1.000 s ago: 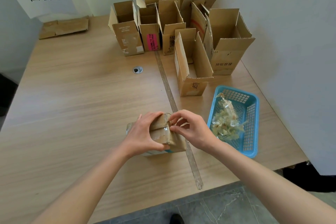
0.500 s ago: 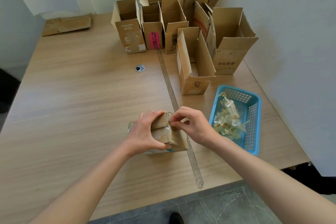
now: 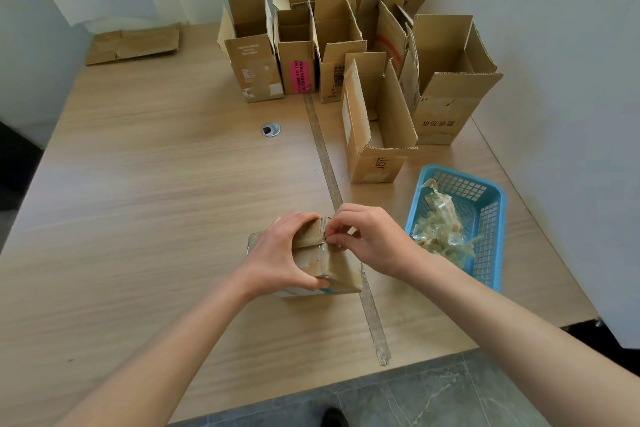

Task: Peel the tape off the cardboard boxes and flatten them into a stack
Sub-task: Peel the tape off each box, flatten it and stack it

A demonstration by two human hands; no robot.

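Two hands: left hand [image 3: 284, 250] grip clasps taped box [image 3: 332, 267], right hand [image 3: 370, 236] pinches tape; wooden table [image 3: 156, 184].

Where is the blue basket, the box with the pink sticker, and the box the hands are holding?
blue basket [image 3: 496, 218], head view, on its far right rim.
box with the pink sticker [image 3: 294, 55], head view, on its front wall.
taped box [image 3: 341, 272], head view, on its right side.

Both forearms are bare to the frame's edge, no sleeve showing. The left hand [image 3: 284, 253] and right hand [image 3: 372, 236] wear nothing. A dark shoe tip [image 3: 334, 418] shows below.
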